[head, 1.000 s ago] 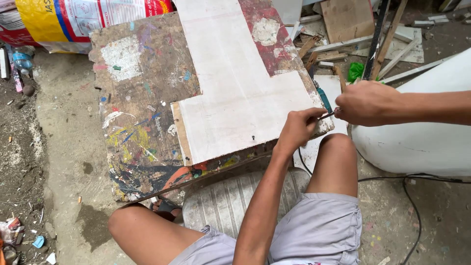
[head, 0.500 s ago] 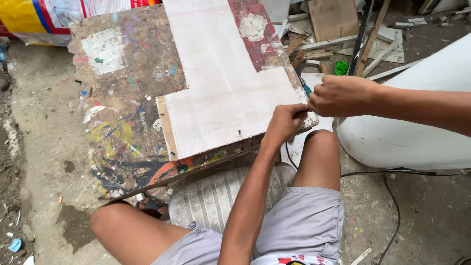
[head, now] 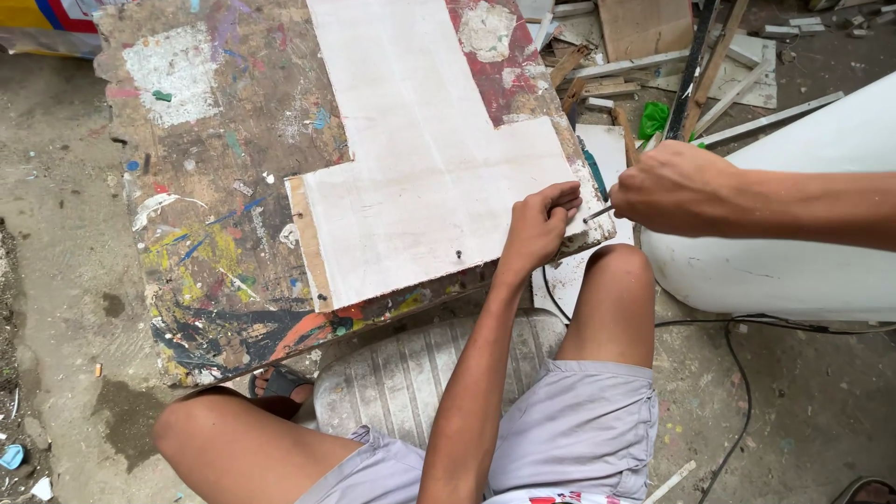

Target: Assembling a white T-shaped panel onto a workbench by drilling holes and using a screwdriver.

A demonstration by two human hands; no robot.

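A white L-shaped board point(head: 420, 187) lies on a paint-splattered wooden panel point(head: 224, 168) in front of my knees. My left hand point(head: 539, 226) rests on the board's right corner, its fingers pinched around the thin metal tip of a tool point(head: 597, 213). My right hand point(head: 674, 189) comes in from the right, just off the board's edge, closed around that tool's handle, which the fist hides. A small dark nail or screw head point(head: 458, 253) sits in the board near its front edge.
A teal-handled tool point(head: 594, 174) lies along the board's right edge. A large white curved object point(head: 775, 271) fills the right side, with a black cable point(head: 737, 373) on the ground below it. Wood scraps and strips point(head: 653, 56) pile up behind. A ribbed grey lid point(head: 411, 373) lies between my legs.
Both hands stay together at the board's right corner. The view has shifted a little, and the left fingers have closed more tightly around the metal tip.
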